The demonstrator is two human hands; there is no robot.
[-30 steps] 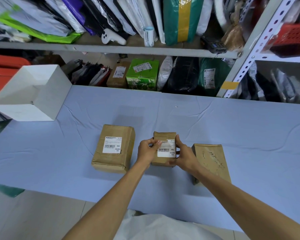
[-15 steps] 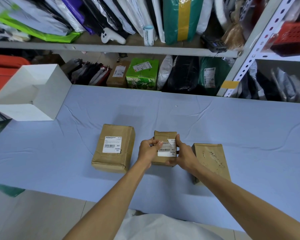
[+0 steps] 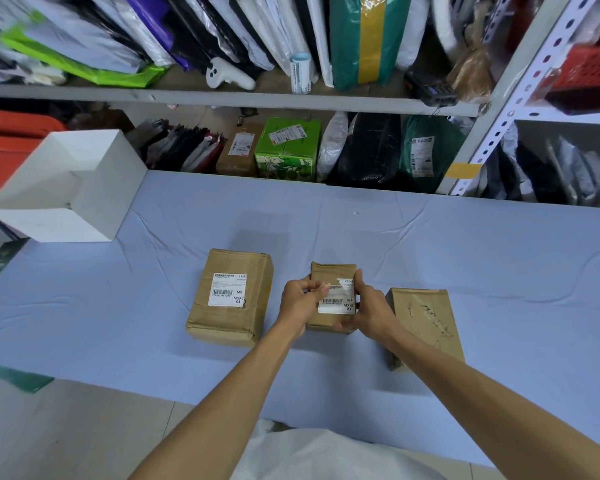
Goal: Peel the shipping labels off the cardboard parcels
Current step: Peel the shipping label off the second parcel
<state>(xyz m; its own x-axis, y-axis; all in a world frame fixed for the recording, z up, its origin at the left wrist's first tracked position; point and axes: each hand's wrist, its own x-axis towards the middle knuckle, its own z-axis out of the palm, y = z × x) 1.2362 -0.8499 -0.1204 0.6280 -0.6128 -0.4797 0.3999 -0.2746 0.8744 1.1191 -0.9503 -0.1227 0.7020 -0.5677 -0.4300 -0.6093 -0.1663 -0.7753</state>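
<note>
Three brown cardboard parcels lie in a row on the blue cloth. The left parcel (image 3: 230,297) carries a whole white shipping label (image 3: 228,289). My right hand (image 3: 368,308) grips the small middle parcel (image 3: 331,271) by its right side. Its white label (image 3: 338,299) is torn away at the upper left corner. My left hand (image 3: 300,299) pinches that peeled part of the label between thumb and fingers. The right parcel (image 3: 425,322) shows a bare top with torn paper marks and no label.
A white open box (image 3: 66,188) stands at the table's far left. Behind the blue table cloth (image 3: 430,244) run metal shelves packed with mail bags and a green carton (image 3: 286,150). The table's front edge is near my body.
My left hand has pulled the label's upper left corner down and away, baring more brown cardboard on the middle parcel. My right hand and the other parcels stay put.
</note>
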